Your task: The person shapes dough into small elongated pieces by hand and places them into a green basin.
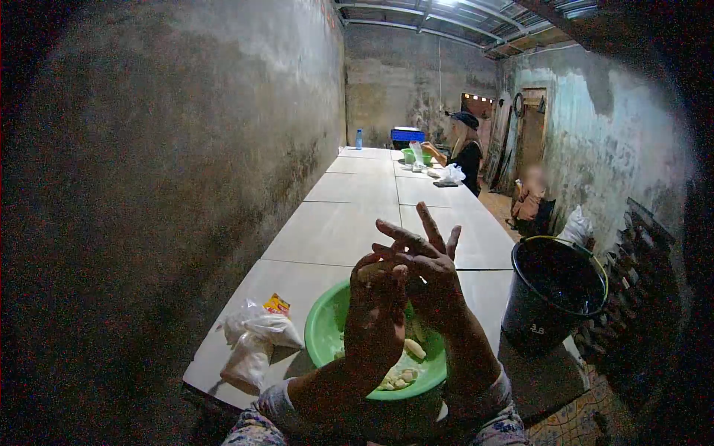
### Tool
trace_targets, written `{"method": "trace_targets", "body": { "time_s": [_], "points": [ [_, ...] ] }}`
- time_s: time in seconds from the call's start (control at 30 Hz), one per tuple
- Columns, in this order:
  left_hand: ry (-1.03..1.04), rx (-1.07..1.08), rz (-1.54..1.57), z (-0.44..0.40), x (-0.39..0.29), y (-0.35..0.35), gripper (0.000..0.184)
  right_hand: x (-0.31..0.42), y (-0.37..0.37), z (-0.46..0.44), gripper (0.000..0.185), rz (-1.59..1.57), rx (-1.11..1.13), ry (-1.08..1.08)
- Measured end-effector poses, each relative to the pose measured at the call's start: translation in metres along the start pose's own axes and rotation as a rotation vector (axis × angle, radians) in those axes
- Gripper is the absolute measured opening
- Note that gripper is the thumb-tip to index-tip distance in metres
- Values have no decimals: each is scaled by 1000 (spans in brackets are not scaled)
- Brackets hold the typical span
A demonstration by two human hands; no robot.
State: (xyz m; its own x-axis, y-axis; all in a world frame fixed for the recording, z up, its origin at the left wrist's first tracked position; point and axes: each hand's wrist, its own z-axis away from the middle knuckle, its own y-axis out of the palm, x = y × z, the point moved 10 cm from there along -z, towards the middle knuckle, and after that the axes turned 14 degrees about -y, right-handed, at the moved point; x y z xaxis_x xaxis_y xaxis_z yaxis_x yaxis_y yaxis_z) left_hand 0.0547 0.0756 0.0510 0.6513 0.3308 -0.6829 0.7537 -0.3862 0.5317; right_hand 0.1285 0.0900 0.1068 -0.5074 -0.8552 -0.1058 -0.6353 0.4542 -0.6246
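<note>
My left hand point(377, 305) and my right hand point(431, 279) are raised together over a light green plastic basin point(323, 327), touching each other. The left fingers bend in against the right palm and thumb side; whatever they may hold is hidden. On the right hand, several fingers are stretched out and spread, and pale residue shows on the skin. Inside the basin lie pale, doughy-looking pieces point(401, 379), some long and some small. My wrists and forearms cover much of the basin.
Left of the basin lie plastic bags of white powder point(249, 360) and a yellow-red packet point(277, 305). A black bucket point(539, 327) stands at the right edge of the white table point(349, 230). A co-worker point(467, 152) sits at the far end; another person point(529, 197) is lower at right.
</note>
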Motion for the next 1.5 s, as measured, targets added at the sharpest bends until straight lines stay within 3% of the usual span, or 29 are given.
{"method": "trace_targets", "body": {
  "time_s": [0.07, 0.13, 0.2, 0.27, 0.3, 0.33, 0.4, 0.43, 0.5, 0.6, 0.63, 0.73, 0.8, 0.9, 0.93, 1.0, 1.03, 1.1, 1.13, 1.2, 1.23, 1.27, 1.33, 1.4, 1.5],
  "points": [
    [189, -110, -681, -5, -20, 14, 27, -4, -2, -1, 49, -177, -35, 46],
    [152, -57, -581, -8, -12, 9, 29, -8, -8, 0, 52, -321, -101, 56],
    [116, -12, -477, -7, -8, 1, 32, -5, -2, 0, 57, -326, -9, 25],
    [-98, -55, -411, -8, 9, -15, 35, 1, 1, -2, 53, -290, 25, -10],
    [28, 27, -265, -4, 1, -6, 36, 1, 2, -2, 48, -222, -10, -47],
    [26, 26, -265, -2, 1, -5, 36, 5, 1, -3, 43, -154, -46, -84],
    [-188, -118, -564, -1, 18, -17, 41, 11, -5, -3, 36, -116, -86, -132],
    [-189, -118, -564, 1, 18, -19, 41, 13, -7, -2, 36, -25, -77, -156],
    [75, -86, -1099, 8, 1, 0, 47, 17, -7, -3, 41, 100, -29, -177],
    [41, -66, -891, 0, -2, 1, 47, 4, 4, -2, 55, -121, 25, -153],
    [27, -56, -787, -4, -3, 2, 47, 0, 2, 0, 61, -306, 64, -20],
    [4, -41, -578, -10, -4, 1, 47, 4, -1, -1, 65, -233, 31, -94],
    [9, 97, -189, -5, 0, 4, 45, 7, -4, -3, 60, -243, -11, -113],
    [41, -46, -460, -1, 14, -17, 45, 7, 0, -4, 42, -90, -42, -196],
    [41, -47, -459, 2, 15, -19, 45, 7, 0, -3, 42, -91, -41, -196],
    [141, -156, -907, 10, 6, -15, 45, 12, 1, -4, 40, -13, 14, -205],
    [141, -156, -906, 9, 2, -16, 45, 12, 0, -4, 40, -13, 14, -205],
    [274, -37, -1194, 5, -3, 6, 47, -2, -2, -2, 38, -305, -56, -56],
    [278, -38, -1194, 3, -9, 15, 47, -2, -3, -3, 38, -304, -57, -59],
    [43, -54, -607, -1, -14, 17, 47, -1, -8, -2, 38, -260, -99, -69],
    [205, -88, -815, 8, -9, 11, 47, 3, -8, -1, 37, -277, -97, -100],
    [206, -87, -816, 8, -4, 11, 47, 4, -9, -1, 37, -276, -99, -100],
    [-2, -44, -367, 1, 11, 2, 48, 8, -16, -2, 29, -252, -113, -106],
    [71, -16, -427, -1, 3, 6, 49, 7, -19, -2, 22, -220, -119, -102],
    [134, 25, -472, -2, -6, 14, 50, 17, -22, -3, 33, 69, -100, -272]
  ]
}}
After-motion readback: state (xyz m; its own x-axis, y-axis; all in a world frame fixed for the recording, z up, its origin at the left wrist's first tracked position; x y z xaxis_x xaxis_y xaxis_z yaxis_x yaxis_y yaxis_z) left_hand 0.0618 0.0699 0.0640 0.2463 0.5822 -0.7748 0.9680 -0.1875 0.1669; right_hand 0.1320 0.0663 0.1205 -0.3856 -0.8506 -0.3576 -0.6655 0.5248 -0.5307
